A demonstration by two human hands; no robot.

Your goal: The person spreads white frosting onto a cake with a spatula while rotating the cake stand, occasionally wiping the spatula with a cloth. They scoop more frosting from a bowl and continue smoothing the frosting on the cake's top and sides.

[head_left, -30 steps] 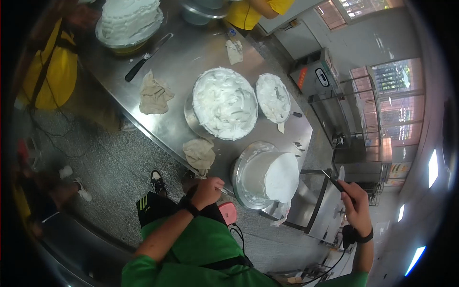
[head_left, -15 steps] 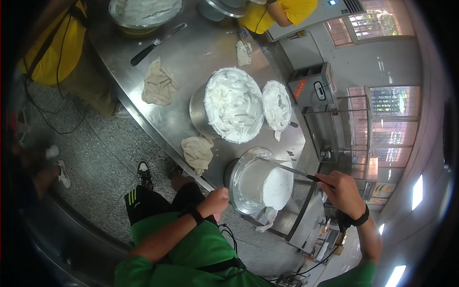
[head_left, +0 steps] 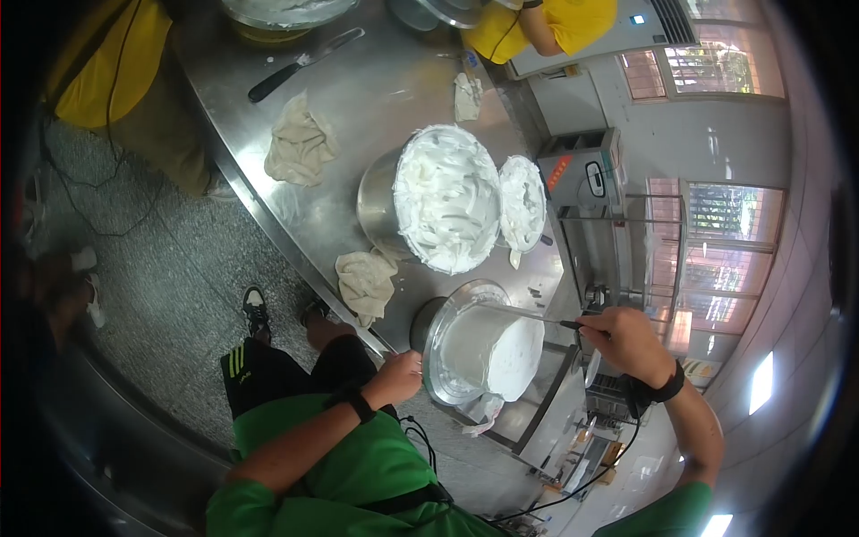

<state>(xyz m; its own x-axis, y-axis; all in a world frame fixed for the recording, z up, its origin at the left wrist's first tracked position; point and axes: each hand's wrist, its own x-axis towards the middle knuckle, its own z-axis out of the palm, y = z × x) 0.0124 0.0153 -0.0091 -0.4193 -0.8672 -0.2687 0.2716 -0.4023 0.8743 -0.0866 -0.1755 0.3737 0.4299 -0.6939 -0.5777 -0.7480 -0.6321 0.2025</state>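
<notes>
A round cake (head_left: pixel 501 353) coated in smooth white cream stands on a metal cake turntable (head_left: pixel 454 387). My right hand (head_left: pixel 631 345) is closed around the black handle of an icing spatula (head_left: pixel 537 317). The spatula's blade lies along the cake's far side, apparently against the cream. My left hand (head_left: pixel 396 378) has its fingers curled at the near rim of the turntable. Beyond the turntable sits a large metal bowl (head_left: pixel 378 208) heaped with white cream (head_left: pixel 447 201).
Beside the bowl is a cream-covered round plate (head_left: pixel 522 204). Crumpled cloths (head_left: pixel 365 285) (head_left: pixel 301 143) lie along the near table edge. Another spatula (head_left: pixel 304 64) lies farther up the metal table (head_left: pixel 246 134). People in yellow shirts (head_left: pixel 546 27) are at the table's far end.
The view has shifted slightly. The spatula's handle end has risen a little with my right hand, so the blade slants less. My left hand stays at the turntable rim.
</notes>
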